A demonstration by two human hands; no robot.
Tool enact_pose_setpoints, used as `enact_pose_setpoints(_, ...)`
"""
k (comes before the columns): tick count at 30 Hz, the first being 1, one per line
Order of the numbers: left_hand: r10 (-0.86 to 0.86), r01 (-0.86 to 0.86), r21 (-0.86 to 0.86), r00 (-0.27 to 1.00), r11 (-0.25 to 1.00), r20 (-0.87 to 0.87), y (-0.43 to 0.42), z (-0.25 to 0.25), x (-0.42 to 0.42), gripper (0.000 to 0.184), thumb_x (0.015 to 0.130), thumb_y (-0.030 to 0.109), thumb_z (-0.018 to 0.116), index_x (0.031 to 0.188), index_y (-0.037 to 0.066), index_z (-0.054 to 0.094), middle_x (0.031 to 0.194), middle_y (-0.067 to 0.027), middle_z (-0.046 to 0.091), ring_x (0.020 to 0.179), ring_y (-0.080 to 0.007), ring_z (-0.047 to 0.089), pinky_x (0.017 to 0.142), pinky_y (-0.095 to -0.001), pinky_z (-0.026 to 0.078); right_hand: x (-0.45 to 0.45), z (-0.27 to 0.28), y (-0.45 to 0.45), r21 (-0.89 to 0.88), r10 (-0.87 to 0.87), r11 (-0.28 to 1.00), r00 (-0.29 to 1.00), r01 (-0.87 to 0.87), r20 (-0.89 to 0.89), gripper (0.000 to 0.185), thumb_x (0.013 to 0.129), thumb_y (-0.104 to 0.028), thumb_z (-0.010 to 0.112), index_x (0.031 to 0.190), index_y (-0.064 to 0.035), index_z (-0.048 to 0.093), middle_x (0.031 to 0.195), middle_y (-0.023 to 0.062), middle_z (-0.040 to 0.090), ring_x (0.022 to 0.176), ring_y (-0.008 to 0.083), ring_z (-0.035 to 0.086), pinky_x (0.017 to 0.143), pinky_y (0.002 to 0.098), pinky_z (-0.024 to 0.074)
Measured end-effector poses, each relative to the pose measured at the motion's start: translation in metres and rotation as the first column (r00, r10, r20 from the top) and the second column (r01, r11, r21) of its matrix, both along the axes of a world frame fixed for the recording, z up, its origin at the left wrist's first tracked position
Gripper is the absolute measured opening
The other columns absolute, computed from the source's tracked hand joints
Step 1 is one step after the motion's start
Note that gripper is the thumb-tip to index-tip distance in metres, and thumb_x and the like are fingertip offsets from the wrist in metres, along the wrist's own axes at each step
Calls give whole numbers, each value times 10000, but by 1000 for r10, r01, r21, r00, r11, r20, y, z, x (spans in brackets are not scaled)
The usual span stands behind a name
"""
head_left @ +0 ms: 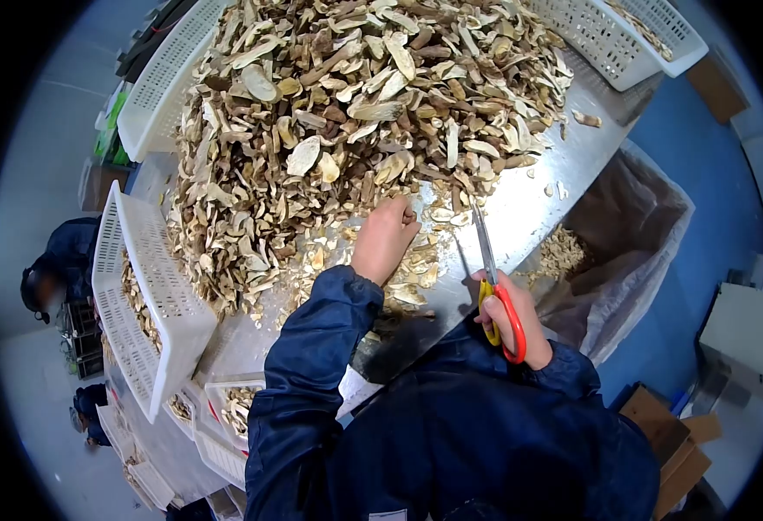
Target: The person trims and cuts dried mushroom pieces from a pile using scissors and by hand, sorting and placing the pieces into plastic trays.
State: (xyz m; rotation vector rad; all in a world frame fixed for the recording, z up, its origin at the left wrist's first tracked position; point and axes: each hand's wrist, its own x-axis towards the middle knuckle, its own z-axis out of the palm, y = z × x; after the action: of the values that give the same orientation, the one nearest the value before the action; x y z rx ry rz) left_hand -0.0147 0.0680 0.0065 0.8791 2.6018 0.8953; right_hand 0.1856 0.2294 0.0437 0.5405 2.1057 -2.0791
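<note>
A large heap of dried mushroom slices covers much of the metal table. My left hand is closed at the near edge of the heap, with a small brown piece of dried mushroom showing at its fingertips. Loose slices and crumbs lie beside and under that hand. In my right hand is a pair of scissors with one red and one yellow handle. Their blades point up toward the heap and look nearly together.
Right of the table stands a lined bin with pale trimmings inside. White perforated baskets line the left side, and another basket sits at the top right. Two people work at the far left. An open cardboard box lies at lower right.
</note>
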Motion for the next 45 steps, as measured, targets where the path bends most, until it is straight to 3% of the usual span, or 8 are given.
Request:
enact_pose_setpoints(12, -179, -766, 344, 294, 543, 939, -86, 30, -25, 136, 938, 171, 560, 846, 75, 530, 783, 31, 456, 665, -32, 403, 468, -170, 291, 1, -13, 6, -60, -58, 997, 998, 58, -7, 459, 938, -378, 544, 1220, -16, 525, 727, 52, 580, 611, 117, 599, 560, 250, 477)
enact_pose_setpoints(16, 221, -285, 159, 917, 945, 331, -65, 24, -17, 206, 870, 67, 622, 1071, 39, 664, 808, 19, 582, 687, -57, 515, 564, -217, 396, -5, -8, 1, -34, -20, 999, 999, 19, -30, 439, 937, -351, 535, 1223, -19, 526, 720, 64, 578, 620, 124, 611, 556, 254, 480)
enact_pose_setpoints(21, 42, -34, 37, 965, 999, -260, -56, 2, -23, 182, 874, 88, 631, 1040, 16, 660, 800, 14, 576, 742, -92, 569, 622, -270, 432, -2, -2, 4, -14, -25, 1000, 999, 25, -20, 423, 934, -330, 528, 1234, -32, 526, 733, 47, 572, 622, 120, 609, 556, 248, 477)
enact_pose_setpoints(28, -102, -706, 271, 272, 655, 957, -77, 29, -4, 232, 952, 211, 508, 1081, 36, 588, 918, -43, 592, 767, -107, 583, 542, -199, 446, -3, -5, 6, -47, -63, 997, 998, 62, -13, 441, 938, -351, 535, 1253, -43, 520, 730, 25, 565, 625, 107, 592, 560, 239, 470)
enact_pose_setpoints(33, -350, -689, 448, 290, 571, 891, -77, 22, -11, 222, 941, 274, 526, 916, 67, 604, 751, -11, 534, 691, -103, 500, 575, -248, 415, -7, -3, 2, -13, -6, 1000, 999, 6, -41, 418, 936, -314, 537, 1249, -38, 520, 712, 36, 577, 618, 111, 594, 559, 245, 474)
enact_pose_setpoints(36, 130, -511, 214, 556, 832, 821, -59, 18, -14, 219, 903, 255, 607, 894, 36, 608, 670, 15, 526, 593, -117, 486, 558, -270, 419, -7, -2, 3, -3, 9, 1000, 1000, -9, -26, 408, 931, -294, 542, 1244, -34, 521, 717, 44, 589, 622, 116, 605, 557, 249, 477)
enact_pose_setpoints(40, 178, -196, -79, 964, 977, -195, -20, 18, 2, 273, 825, 242, 687, 898, -16, 636, 742, -175, 650, 657, -315, 645, 600, -405, 493, -6, 0, 3, 14, -13, 1000, 999, 13, -38, 397, 928, -284, 545, 1233, -30, 524, 716, 53, 599, 615, 124, 615, 556, 254, 479)
enact_pose_setpoints(45, 162, -180, -230, 982, 956, -94, -16, 10, -4, 292, 825, 265, 680, 889, -14, 622, 795, -216, 659, 737, -366, 657, 649, -447, 508, -7, 5, 4, 32, -14, 999, 999, 15, -34, 387, 929, -277, 546, 1222, -25, 526, 712, 60, 602, 599, 135, 620, 553, 258, 480)
